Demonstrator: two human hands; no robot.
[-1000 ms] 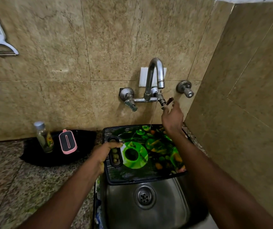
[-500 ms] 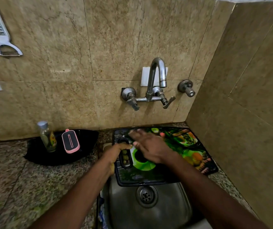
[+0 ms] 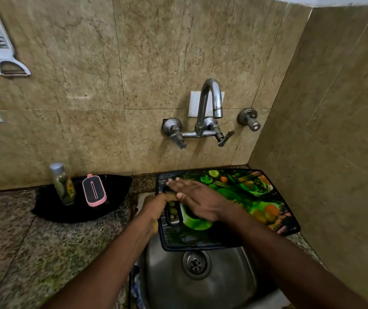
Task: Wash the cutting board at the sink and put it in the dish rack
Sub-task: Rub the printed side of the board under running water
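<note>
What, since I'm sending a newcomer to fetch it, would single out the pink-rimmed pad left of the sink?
Start at the sink; on the granite counter to its left a black mat lies by the wall. On it, right of the upright bottle, sits the pad: a flat dark oblong with a pink rim, the only pink thing there.

Board [image 3: 234, 197] over sink [image 3: 200, 286] – tap [image 3: 209, 108] behind, bottle [image 3: 62, 184] left on cloth [image 3: 51, 210]
</note>
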